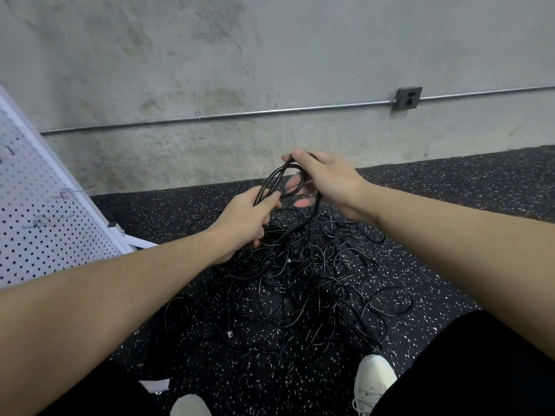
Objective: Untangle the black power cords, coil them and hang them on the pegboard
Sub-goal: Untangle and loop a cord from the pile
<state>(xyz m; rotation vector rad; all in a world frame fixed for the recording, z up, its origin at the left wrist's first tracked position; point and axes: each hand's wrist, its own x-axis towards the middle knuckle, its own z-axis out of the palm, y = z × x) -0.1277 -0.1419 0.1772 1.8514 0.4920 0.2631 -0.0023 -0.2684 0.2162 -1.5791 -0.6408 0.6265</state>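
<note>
Pegboard [45, 211] cut off left; hooks [63, 195] perhaps wire (blurred)

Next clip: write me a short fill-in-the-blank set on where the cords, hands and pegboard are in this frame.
1. Both hands, the left hand and right hand, hold a coiled loop of ____ cord.
2. The tangled pile of cords lies on the speckled ____.
3. The white pegboard stands on the person's ____ side.
4. The outlet box is mounted on the concrete ____.

Missing words: black; floor; left; wall
</note>
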